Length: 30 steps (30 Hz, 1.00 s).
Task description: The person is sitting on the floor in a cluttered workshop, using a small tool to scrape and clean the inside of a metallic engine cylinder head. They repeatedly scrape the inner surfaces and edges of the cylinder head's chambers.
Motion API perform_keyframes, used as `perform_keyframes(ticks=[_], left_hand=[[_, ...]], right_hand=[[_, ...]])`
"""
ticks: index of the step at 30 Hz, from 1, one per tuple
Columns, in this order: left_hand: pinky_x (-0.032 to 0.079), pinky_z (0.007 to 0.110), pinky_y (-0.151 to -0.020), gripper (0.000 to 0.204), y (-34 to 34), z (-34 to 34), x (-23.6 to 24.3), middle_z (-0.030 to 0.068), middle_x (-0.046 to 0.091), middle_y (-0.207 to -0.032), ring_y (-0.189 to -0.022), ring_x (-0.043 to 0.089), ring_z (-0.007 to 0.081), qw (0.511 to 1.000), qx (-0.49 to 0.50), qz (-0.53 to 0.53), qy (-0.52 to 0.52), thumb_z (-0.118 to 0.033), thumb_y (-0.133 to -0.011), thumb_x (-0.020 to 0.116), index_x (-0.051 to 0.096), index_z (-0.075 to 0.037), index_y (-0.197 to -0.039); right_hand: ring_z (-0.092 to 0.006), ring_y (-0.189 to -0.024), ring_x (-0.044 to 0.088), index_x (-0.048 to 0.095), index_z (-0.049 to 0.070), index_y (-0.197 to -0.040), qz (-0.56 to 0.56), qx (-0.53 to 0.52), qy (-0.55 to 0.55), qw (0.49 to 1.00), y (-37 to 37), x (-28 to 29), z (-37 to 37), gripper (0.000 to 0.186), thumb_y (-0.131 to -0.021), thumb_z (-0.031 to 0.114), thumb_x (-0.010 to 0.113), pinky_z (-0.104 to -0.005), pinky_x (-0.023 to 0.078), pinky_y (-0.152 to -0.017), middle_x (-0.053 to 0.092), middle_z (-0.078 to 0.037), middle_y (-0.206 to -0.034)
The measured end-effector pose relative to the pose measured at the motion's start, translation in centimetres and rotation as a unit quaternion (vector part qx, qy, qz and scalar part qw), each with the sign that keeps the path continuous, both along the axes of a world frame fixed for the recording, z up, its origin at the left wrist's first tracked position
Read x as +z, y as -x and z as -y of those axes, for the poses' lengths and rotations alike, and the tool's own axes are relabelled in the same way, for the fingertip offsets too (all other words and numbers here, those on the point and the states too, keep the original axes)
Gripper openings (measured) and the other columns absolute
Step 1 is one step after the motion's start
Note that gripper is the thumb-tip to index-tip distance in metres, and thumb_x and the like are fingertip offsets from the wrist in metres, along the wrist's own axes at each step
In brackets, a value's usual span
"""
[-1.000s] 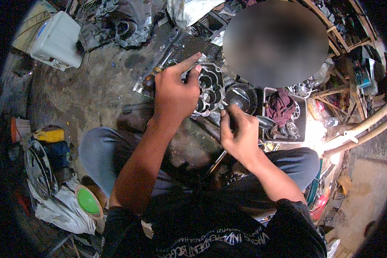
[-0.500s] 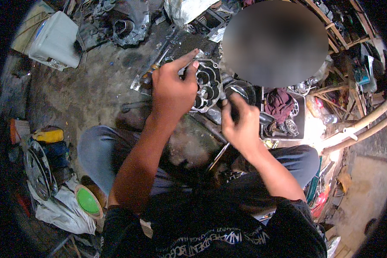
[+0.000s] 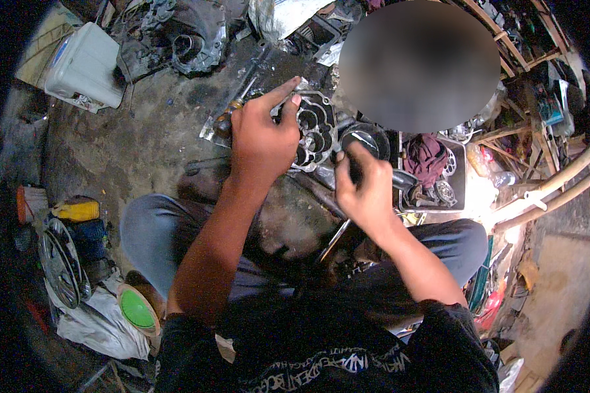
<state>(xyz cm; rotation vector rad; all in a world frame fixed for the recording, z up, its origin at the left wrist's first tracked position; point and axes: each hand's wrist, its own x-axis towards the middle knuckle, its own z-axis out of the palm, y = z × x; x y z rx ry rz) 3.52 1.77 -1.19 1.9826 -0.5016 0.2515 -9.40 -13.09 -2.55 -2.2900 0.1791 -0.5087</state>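
Note:
In front of me stands a metal engine casing (image 3: 326, 122) with an irregular rim and several round bores. My left hand (image 3: 265, 134) is closed on its left side, index finger stretched along the top edge and thumb on the rim. The fingers of my right hand (image 3: 367, 187) are bent at the casing's right edge, thumb and index finger close together; whether something small sits between them I cannot make out. Just beyond the right hand lies a round dark bowl (image 3: 377, 141). A screwdriver (image 3: 235, 105) lies behind the left hand, partly hidden.
To the right is a metal tray (image 3: 461, 196) holding a maroon rag (image 3: 426, 160) and metal parts. A white plastic container (image 3: 88, 65) and a large dirty casting (image 3: 190, 42) lie at the far left. A green-faced round object (image 3: 136, 308) is beside my left knee.
Both hands keep nearly the same hold on the casing. My right hand has shifted very slightly left, and the casing has tilted or moved a touch.

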Motion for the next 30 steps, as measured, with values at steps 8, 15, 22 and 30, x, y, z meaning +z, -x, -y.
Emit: perform_keyframes(ticks=[8,15,22,30], left_hand=[[0.058,0.047,-0.092,0.022,0.1,0.3,-0.7,0.0219,0.078,-0.112,-0.101,0.075,0.0424,0.998,0.025,0.054,-0.025,-0.010,-0.097,0.072,0.081,-0.004,-0.116],[0.058,0.047,-0.092,0.022,0.2,0.2,0.6,0.0224,0.078,-0.112,-0.102,0.075,0.0425,0.999,0.006,-0.040,-0.005,-0.011,-0.096,0.072,0.081,-0.005,-0.116],[0.058,0.046,-0.092,0.024,0.2,0.3,0.1,0.0225,0.078,-0.113,-0.102,0.075,0.0422,1.000,0.002,-0.023,0.009,-0.010,-0.097,0.071,0.080,-0.003,-0.118],[0.058,0.046,-0.095,0.026,0.1,0.5,0.2,0.0250,0.077,-0.114,-0.108,0.074,0.0416,1.000,0.001,-0.009,0.013,-0.009,-0.097,0.069,0.079,-0.001,-0.120]], right_hand=[[-0.0483,-0.068,0.071,0.069,0.000,-0.102,-0.063,0.005,0.023,0.998,0.6,1.2,0.0,0.016,-0.089,0.010,0.069,-0.0550,0.057,-0.063,0.068,-0.028,-0.072],[-0.0488,-0.070,0.068,0.063,-0.004,-0.088,-0.058,0.032,0.024,0.998,0.9,2.2,-1.0,0.009,-0.093,0.003,0.065,-0.0479,0.051,-0.062,0.062,-0.029,-0.072],[-0.0491,-0.076,0.071,0.069,-0.006,-0.096,-0.059,0.054,0.041,0.996,1.1,2.3,-1.0,0.013,-0.091,0.007,0.067,-0.0474,0.055,-0.066,0.067,-0.033,-0.080],[-0.0474,-0.070,0.072,0.072,-0.001,-0.104,-0.019,0.064,0.071,0.995,0.7,1.9,-0.6,0.023,-0.087,0.014,0.072,-0.0540,0.059,-0.069,0.070,-0.028,-0.074]])
